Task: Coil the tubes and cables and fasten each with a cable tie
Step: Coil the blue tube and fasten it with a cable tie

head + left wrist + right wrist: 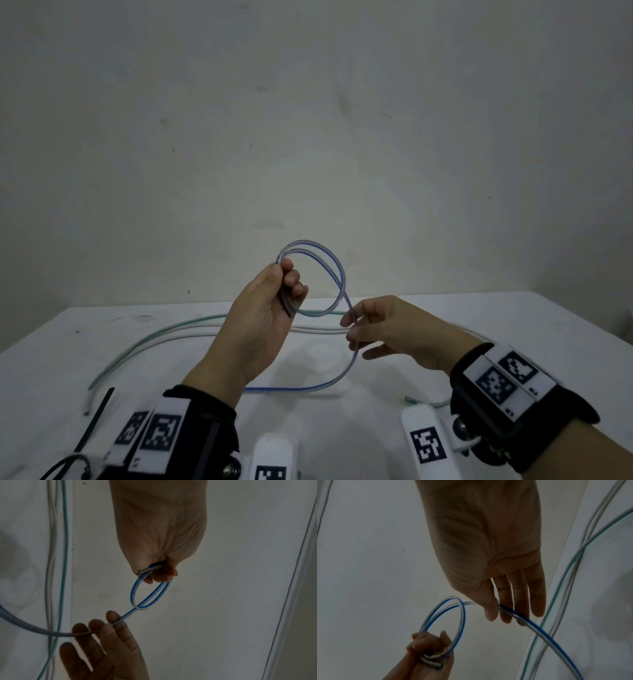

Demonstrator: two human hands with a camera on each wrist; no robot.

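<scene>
Clear plastic with a blue stripe, the tube (337,274) is standing in two loops above the surface (479,318), and I am seeing it gathered at its left side in my left hand (263,315). That hand is gripping the bundled loops with its fingers curled tight round them, palm turned toward me. From the loops the tube is crossing down to my right hand (387,330), which is pinching it lightly between thumb and forefinger while the other fingers are lying nearly straight and spread. Past that hand the loose length is dropping in a curve and running leftward along the surface toward my left wrist. Behind both hands a green-striped tube (164,332) and a white cable (144,346) are lying side by side in a long arc across the surface. A black cable tie (97,418) is lying near the left wrist strap.
</scene>
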